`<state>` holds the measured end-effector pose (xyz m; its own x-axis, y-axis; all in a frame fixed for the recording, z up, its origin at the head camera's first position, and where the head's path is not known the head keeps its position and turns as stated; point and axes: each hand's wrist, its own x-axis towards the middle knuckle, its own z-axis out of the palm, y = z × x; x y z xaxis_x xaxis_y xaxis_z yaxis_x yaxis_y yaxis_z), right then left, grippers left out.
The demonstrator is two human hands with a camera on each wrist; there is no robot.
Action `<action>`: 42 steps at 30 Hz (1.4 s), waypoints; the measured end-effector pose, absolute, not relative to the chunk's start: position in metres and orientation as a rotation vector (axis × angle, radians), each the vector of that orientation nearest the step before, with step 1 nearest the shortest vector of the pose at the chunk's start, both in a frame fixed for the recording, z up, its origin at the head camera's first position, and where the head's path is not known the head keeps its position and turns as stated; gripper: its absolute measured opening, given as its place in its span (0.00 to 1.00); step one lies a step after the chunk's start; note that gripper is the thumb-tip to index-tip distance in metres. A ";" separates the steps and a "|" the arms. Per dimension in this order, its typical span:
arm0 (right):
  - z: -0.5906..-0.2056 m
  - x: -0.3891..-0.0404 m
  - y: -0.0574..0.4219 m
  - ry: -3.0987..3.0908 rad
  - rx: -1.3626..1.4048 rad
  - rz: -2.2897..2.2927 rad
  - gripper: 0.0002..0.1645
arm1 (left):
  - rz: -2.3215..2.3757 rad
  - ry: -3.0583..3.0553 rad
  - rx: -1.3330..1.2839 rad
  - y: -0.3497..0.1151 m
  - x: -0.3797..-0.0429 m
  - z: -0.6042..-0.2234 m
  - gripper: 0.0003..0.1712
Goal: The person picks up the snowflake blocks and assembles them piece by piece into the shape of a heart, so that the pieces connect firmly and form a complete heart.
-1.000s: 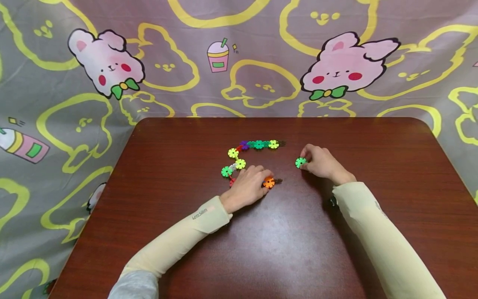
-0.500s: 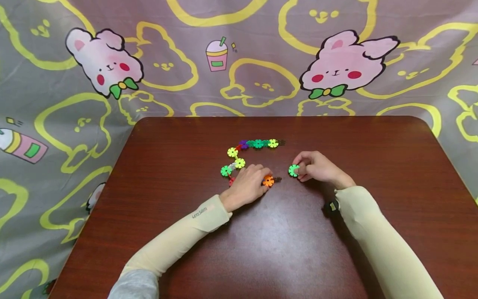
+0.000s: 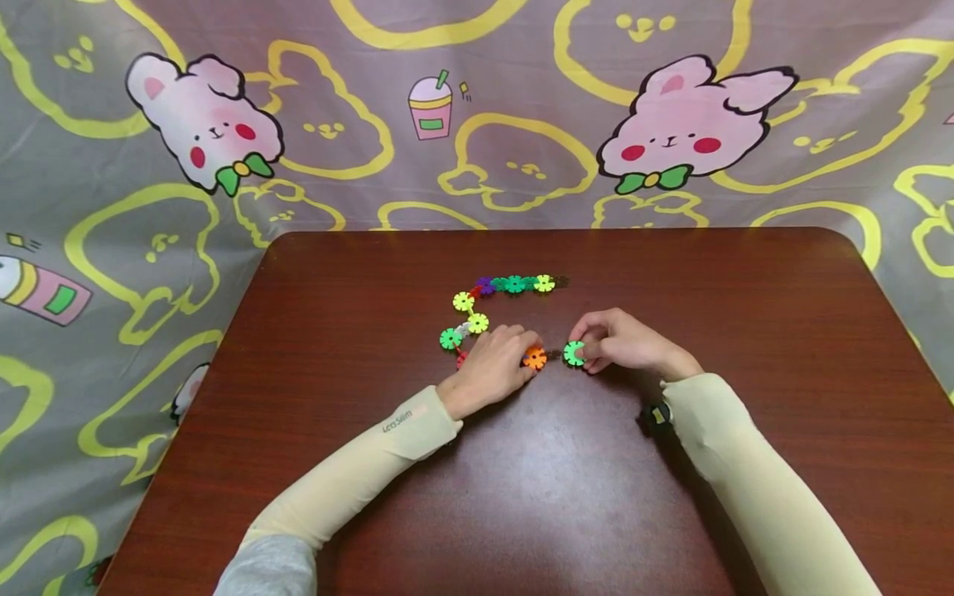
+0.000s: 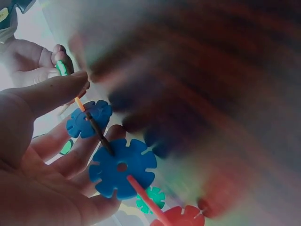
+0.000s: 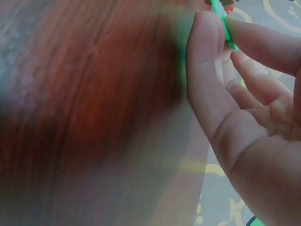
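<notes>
A chain of interlocking snowflake discs lies on the table in a zigzag, with a yellow disc at its far end and an orange disc near its close end. My left hand covers part of the chain and grips it just left of the orange disc. Blue discs and a red disc show by that palm in the left wrist view. Between thumb and fingers, my right hand pinches a green disc, close to the brown disc that stands edge-on beyond the orange one.
The brown wooden table reaches back to a patterned cloth with cartoon rabbits. A dark wrist-worn device shows under the right sleeve.
My right hand has brought the green disc left and nearer, up to the brown disc at the chain's end. The left hand has stayed in place on the chain.
</notes>
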<state>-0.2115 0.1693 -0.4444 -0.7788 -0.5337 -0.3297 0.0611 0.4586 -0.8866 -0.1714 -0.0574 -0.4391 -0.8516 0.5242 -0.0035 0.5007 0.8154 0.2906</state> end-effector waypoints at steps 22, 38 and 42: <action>-0.450 -0.214 0.159 2.082 -0.336 -1.368 0.13 | 0.595 2.820 0.938 -0.059 -0.174 -0.440 0.15; -0.450 -0.216 0.155 2.054 -0.277 -1.419 0.13 | 0.615 2.823 1.097 -0.060 -0.175 -0.442 0.02; -0.452 -0.217 0.154 2.041 -0.282 -1.434 0.13 | 0.610 2.825 1.107 -0.060 -0.175 -0.442 0.03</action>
